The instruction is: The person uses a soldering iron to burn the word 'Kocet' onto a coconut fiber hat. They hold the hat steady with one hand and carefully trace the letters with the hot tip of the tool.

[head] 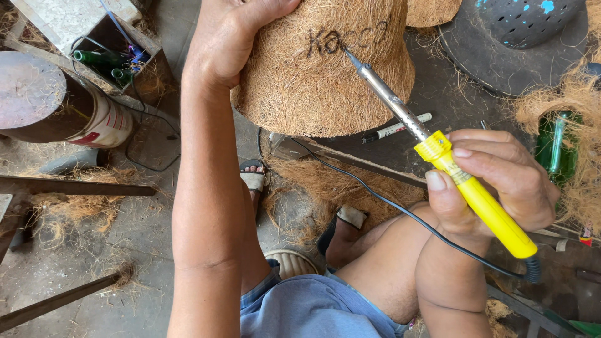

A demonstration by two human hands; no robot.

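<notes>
My left hand (228, 37) grips the left side of a brown coconut-fibre pot (325, 81), held up over my knees. Dark burnt letters mark its side. My right hand (494, 181) holds a soldering iron (451, 166) by its yellow handle. The iron's metal tip touches the pot just below the burnt letters. A black cord (388, 203) runs from the handle's end across my thigh.
A marker pen (394, 129) lies on a dark work surface (451, 94) behind the pot. A green bottle (557, 147) sits in loose fibre at right. A rusty drum (56, 103), a box with green bottles (109, 59) and metal bars (75, 186) stand at left.
</notes>
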